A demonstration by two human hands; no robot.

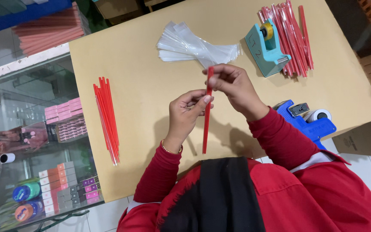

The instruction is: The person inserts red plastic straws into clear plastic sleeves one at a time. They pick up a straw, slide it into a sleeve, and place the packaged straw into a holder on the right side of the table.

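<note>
1. While my left hand pinches the red stick midway, my right hand clenches its top end above the table.
2. Loose red sticks lie to my left.
3. Clear sleeves and a teal tape dispenser sit beyond my hands.
</note>
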